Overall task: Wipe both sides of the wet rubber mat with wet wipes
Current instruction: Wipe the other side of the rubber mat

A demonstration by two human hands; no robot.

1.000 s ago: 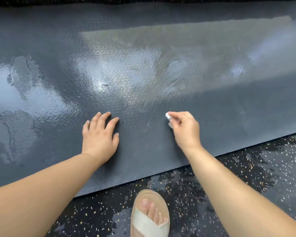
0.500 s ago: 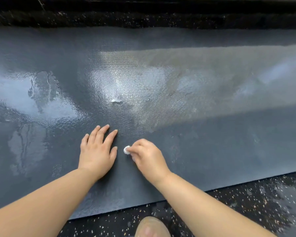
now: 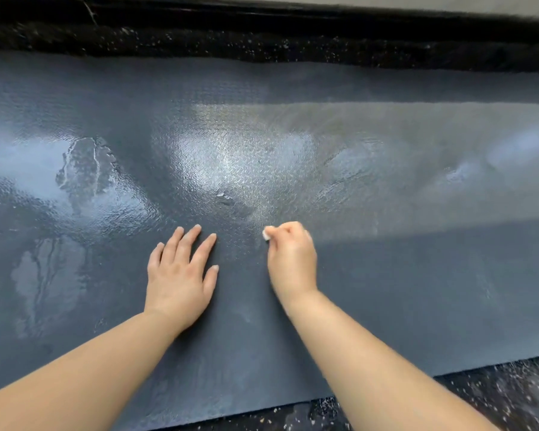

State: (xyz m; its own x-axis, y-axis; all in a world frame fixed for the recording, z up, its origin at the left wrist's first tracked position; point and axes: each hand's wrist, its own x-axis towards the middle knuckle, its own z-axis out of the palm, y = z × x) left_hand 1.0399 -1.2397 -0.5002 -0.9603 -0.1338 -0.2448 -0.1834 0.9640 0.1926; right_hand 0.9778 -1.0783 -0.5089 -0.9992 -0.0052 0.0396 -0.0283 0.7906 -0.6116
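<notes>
Rubber mat point(image 3: 386, 290) under right hand point(image 3: 291, 259) pinching wipe point(image 3: 266, 234).

A black floor point(image 3: 511, 396) flecked with pale specks lies wet at the near right and shows again as a strip along the far side. Beyond it runs a dark ledge point(image 3: 262, 14), then a pale grey band point(image 3: 448, 2).

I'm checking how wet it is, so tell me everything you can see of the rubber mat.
The rubber mat is a large dark grey sheet with a fine pebbled texture. It lies flat on a black speckled floor and runs out of view left and right. Shiny water films and puddle patches cover its far and left parts; the near strip looks duller. The left hand rests flat on it, fingers spread, and the right hand presses a small white wet wipe against it.
</notes>
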